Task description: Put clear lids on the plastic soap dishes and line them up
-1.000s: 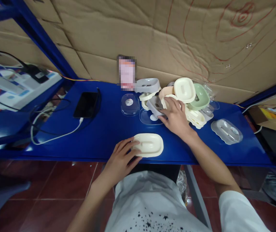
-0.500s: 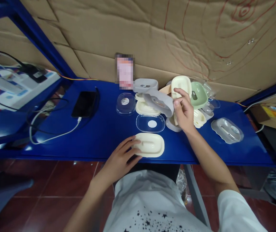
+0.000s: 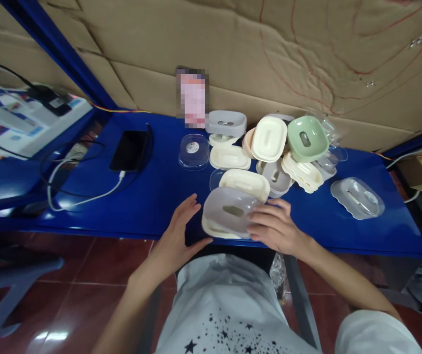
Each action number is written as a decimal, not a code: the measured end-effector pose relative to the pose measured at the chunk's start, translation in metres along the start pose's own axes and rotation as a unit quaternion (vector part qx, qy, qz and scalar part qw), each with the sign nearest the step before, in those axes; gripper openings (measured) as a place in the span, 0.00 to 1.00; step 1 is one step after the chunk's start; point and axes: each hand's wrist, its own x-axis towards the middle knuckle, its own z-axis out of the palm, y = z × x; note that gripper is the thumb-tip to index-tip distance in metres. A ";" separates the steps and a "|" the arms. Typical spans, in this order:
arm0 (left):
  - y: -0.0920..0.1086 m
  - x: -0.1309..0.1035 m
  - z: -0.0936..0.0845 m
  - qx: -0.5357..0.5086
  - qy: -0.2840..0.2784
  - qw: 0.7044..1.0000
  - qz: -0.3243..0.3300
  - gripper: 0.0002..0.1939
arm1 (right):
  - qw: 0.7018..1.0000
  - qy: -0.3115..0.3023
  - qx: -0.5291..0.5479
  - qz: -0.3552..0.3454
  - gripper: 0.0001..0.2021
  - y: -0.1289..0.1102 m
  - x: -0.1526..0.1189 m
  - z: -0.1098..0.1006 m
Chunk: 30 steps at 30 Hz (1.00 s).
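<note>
My right hand (image 3: 275,228) grips the right end of a grey soap dish (image 3: 218,202) with an oval hole in its bottom. The dish is over a cream tray (image 3: 216,230), whose near rim shows beneath it; I cannot tell whether it is fully seated. My left hand (image 3: 181,231) is open just left of both, thumb and fingers apart, holding nothing. Right behind the grey dish, another cream tray (image 3: 246,181) partly covers a clear lid (image 3: 215,181).
Behind lie more cream pieces (image 3: 229,157), a grey dish (image 3: 229,123), a cream lid-like piece (image 3: 269,138) and a green dish (image 3: 309,140). A clear cover (image 3: 358,199) lies at right, another (image 3: 194,151) at left. A phone (image 3: 130,150) on a white cable is further left.
My right hand has brought the grey dish from the pile toward me, over the front cream tray. My left hand has let go of that tray. A second cream tray now covers part of the clear lid.
</note>
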 end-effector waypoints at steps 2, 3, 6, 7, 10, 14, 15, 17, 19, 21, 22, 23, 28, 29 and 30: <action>0.002 -0.001 0.000 0.023 -0.040 0.999 0.001 0.42 | 0.999 -0.004 0.036 -0.008 0.11 -0.007 -0.011 0.004; 0.003 0.000 0.001 0.035 -0.055 0.998 0.005 0.40 | 0.999 -0.008 0.051 -0.003 0.12 -0.010 -0.015 0.006; 0.006 0.001 0.002 0.049 -0.063 0.997 0.022 0.33 | 0.996 -0.032 0.071 0.033 0.10 -0.015 -0.022 0.008; 0.007 0.000 0.002 0.050 -0.061 0.997 0.027 0.31 | 0.996 -0.042 0.068 0.042 0.11 -0.016 -0.023 0.009; 0.008 -0.002 0.002 0.054 -0.064 0.996 0.037 0.28 | 0.996 -0.056 0.058 0.048 0.17 -0.020 -0.028 0.009; 0.010 -0.004 0.001 0.052 -0.064 0.996 0.020 0.36 | 0.994 -0.076 0.058 0.059 0.18 -0.025 -0.031 0.011; 0.010 -0.004 0.001 0.051 -0.064 0.997 0.014 0.39 | 0.993 -0.084 0.057 0.061 0.18 -0.025 -0.030 0.012; 0.010 -0.003 0.001 0.055 -0.068 0.996 0.015 0.41 | 0.992 -0.095 0.052 0.057 0.18 -0.026 -0.027 0.015; 0.010 -0.002 0.002 0.075 -0.070 0.994 0.030 0.39 | 0.993 -0.101 0.042 0.047 0.18 -0.028 -0.025 0.017; 0.009 -0.002 0.002 0.106 -0.063 0.991 0.050 0.36 | 0.993 -0.110 0.031 0.040 0.17 -0.028 -0.023 0.018; 0.008 -0.003 0.003 0.119 -0.058 0.989 0.060 0.34 | 0.993 -0.112 0.026 0.037 0.17 -0.027 -0.021 0.017; 0.008 -0.004 0.003 0.127 -0.052 0.988 0.066 0.34 | 0.993 -0.111 0.021 0.034 0.16 -0.025 -0.019 0.015; 0.010 -0.009 0.002 0.113 -0.043 0.991 0.052 0.32 | 0.990 -0.079 -0.063 0.093 0.21 0.003 0.003 0.006; 0.011 -0.009 0.001 0.109 -0.045 0.992 0.041 0.31 | 0.987 -0.077 -0.087 0.108 0.22 0.010 0.009 0.006; 0.012 -0.010 0.000 0.105 -0.048 0.993 0.030 0.31 | 0.985 -0.076 -0.108 0.115 0.22 0.017 0.014 0.006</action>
